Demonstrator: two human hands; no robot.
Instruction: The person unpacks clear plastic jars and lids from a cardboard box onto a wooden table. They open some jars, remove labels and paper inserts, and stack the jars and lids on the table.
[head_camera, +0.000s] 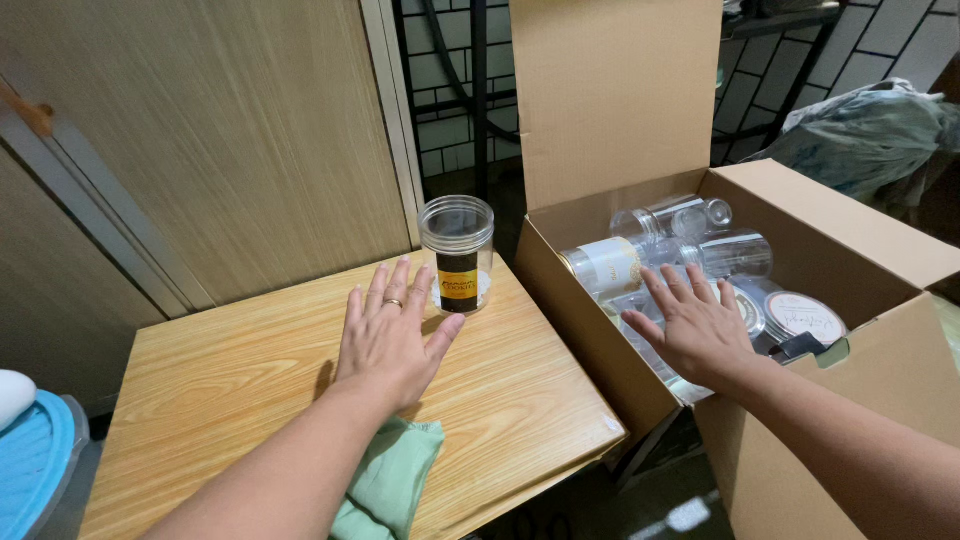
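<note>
A clear plastic jar (457, 255) with a black and gold label stands upright at the far edge of a wooden table (240, 385). My left hand (390, 335) hovers open just in front of the jar, fingers spread, a ring on one finger, thumb close to the jar's base. My right hand (693, 325) is open too, reaching into a cardboard box (800, 215) over several clear jars lying on their sides, among them one with a cream label (606, 265). Neither hand holds anything.
A green cloth (395, 480) lies on the table under my left forearm. The box's tall flap stands upright behind the jars. A wooden panel is at the left, a blue and white object (25, 450) at the lower left, a plastic bag (865, 135) at the upper right.
</note>
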